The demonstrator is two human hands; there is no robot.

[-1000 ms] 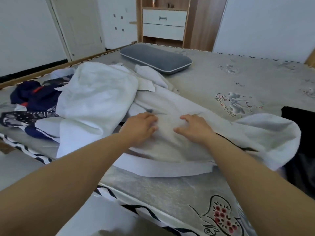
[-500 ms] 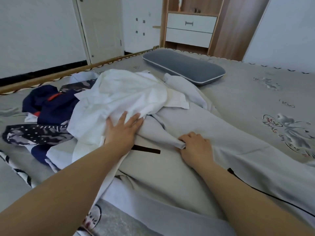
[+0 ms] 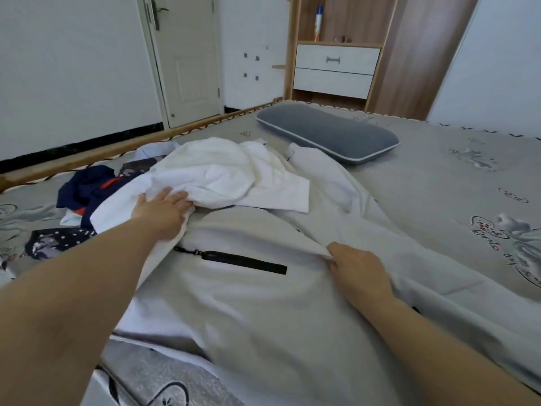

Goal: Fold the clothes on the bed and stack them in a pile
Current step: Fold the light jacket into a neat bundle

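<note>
Grey patterned bedding covers the bed [image 3: 439, 177], with a grey pillow [image 3: 328, 131] near its far edge. Spread across the near side lies a pale grey garment [image 3: 263, 312], whose fold the right hand [image 3: 355, 268] pinches. The left hand [image 3: 162, 210] presses, fingers spread, on a crumpled white shirt [image 3: 222, 171] beside dark blue clothes [image 3: 85, 186].
</note>
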